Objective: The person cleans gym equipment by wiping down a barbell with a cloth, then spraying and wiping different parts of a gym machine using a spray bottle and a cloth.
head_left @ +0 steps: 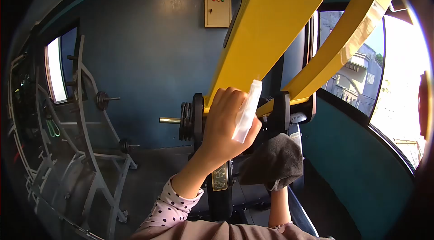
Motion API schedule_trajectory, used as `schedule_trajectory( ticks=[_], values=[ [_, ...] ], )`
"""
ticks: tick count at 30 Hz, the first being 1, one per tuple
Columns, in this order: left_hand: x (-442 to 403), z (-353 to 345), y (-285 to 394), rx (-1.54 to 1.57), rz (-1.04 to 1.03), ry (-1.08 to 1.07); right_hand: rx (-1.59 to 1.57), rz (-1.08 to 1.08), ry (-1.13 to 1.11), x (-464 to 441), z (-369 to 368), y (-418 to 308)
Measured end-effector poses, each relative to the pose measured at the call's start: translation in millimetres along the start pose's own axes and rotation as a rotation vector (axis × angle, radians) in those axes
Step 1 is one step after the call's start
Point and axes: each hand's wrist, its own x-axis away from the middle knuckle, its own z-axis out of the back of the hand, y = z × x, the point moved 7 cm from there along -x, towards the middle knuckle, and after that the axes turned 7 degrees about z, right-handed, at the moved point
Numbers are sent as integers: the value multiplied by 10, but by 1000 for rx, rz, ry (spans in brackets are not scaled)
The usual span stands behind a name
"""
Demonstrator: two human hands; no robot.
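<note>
Blue wall (149,59) — left hand (226,124) holds one bottle (247,114), one cloth (276,161) covers right hand (279,193)

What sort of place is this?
Most likely a gym: a big yellow-framed machine stands ahead, black weight plates sit on a bar at its side, and a grey metal rack at picture left holds more plates.

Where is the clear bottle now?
The bottle is just right of centre in the head view, in the left hand, above and left of the dark cloth.
</note>
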Motion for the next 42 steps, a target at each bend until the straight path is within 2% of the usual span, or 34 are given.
schedule_trajectory(
  ticks=[5,10,12,15,21,23,24,25,27,29,30,33,35,37,40,42],
  values=[
    [-154,-32,74,-5,-78,101,93,43,172,-297,829,-185],
    [-241,71,159,22,-106,120,44,11,328,-353,1201,-324],
    [-242,168,167,36,-96,111,117,52,368,-403,1482,-495],
    [-116,324,1,51,-63,92,-126,246,392,-544,1596,-521],
    [434,617,-466,65,64,16,376,-248,-46,-1604,2062,-587],
    [677,758,-631,60,106,-55,-136,-348,232,-2074,2170,-263],
    [803,847,-736,74,141,-61,-741,-308,574,-2335,1985,180],
    [933,944,-829,84,181,-68,-903,-204,717,-2518,2290,121],
    [1170,1188,-907,73,242,-56,-827,37,891,-2887,3038,-239],
    [1540,1302,-1171,143,457,-155,-580,92,1055,-3258,3349,-306],
    [1608,1397,-1174,97,467,-190,-563,78,1061,-3339,3457,-436],
    [1925,1599,-1280,130,573,-194,-315,-16,1131,-3389,3375,-656],
    [2094,1697,-1338,156,645,-187,-327,55,1171,-3287,2983,-698],
    [2227,1749,-1380,196,724,-181,-324,102,1184,-3099,2371,-865],
    [2342,1761,-1435,141,783,-175,-315,93,1171,-2707,823,-1049],
    [2373,1746,-1439,137,797,-142,-355,46,750,-2383,148,-1330]
  ],
)
